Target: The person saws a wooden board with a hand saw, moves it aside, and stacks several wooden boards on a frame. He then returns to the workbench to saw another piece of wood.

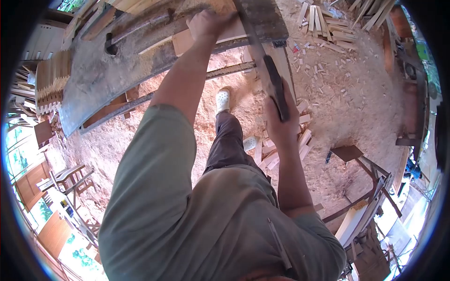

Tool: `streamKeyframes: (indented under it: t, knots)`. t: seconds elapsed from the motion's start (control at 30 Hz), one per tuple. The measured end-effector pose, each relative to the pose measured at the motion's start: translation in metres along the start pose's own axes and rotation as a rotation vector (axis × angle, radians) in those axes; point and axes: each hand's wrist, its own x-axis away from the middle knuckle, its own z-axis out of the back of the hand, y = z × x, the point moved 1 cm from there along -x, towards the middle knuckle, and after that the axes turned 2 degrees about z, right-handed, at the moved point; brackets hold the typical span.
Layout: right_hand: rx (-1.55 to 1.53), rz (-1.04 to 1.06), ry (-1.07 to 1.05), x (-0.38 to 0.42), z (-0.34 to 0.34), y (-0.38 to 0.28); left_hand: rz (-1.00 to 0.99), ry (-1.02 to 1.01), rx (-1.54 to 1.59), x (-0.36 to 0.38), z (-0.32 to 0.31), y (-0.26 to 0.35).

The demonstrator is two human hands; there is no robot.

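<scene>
My right hand [284, 112] is closed around the dark handle of a handsaw [275, 86]. The saw's blade runs up and away from me, crossing a light wooden board [229, 33] near the right end of the workbench [164, 47]. My left hand [205, 24] is on that board, left of the blade, holding it down against the bench top. Its thumb side shows, while the fingertips are partly hidden. Where the teeth meet the wood is blurred.
Short offcuts [304, 140] lie on the sawdust-covered floor beside my feet. More cut strips [323, 23] are piled beyond the bench at the upper right. Stacked notched boards [54, 79] stand at the left. A wooden stand [361, 210] is at the lower right.
</scene>
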Motion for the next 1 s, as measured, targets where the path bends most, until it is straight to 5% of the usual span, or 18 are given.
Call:
streamKeyframes:
  t: [0.33,0.4,0.6,0.83,0.93,0.97,1.0]
  knots:
    - [0.029,0.076,-0.001,-0.070,-0.034,-0.005,-0.090,0.016,-0.057,0.004,-0.001,0.000]
    - [0.165,0.238,0.035,-0.071,-0.034,-0.005,-0.038,0.071,0.029,0.000,-0.003,0.001]
    - [0.032,0.032,-0.047,-0.051,-0.021,-0.013,-0.033,0.116,-0.042,-0.002,-0.013,0.001]
    - [0.115,-0.160,-0.082,0.101,0.053,-0.035,-0.023,0.116,-0.103,-0.006,-0.011,0.005]
    - [0.131,0.030,-0.072,0.085,0.048,-0.029,-0.084,0.107,-0.101,-0.001,-0.005,0.005]
    - [0.010,-0.127,-0.076,0.062,0.036,-0.025,-0.081,0.101,-0.104,-0.001,-0.003,0.007]
    - [0.030,-0.055,-0.070,0.026,0.017,-0.017,-0.051,0.106,-0.113,-0.001,-0.002,0.010]
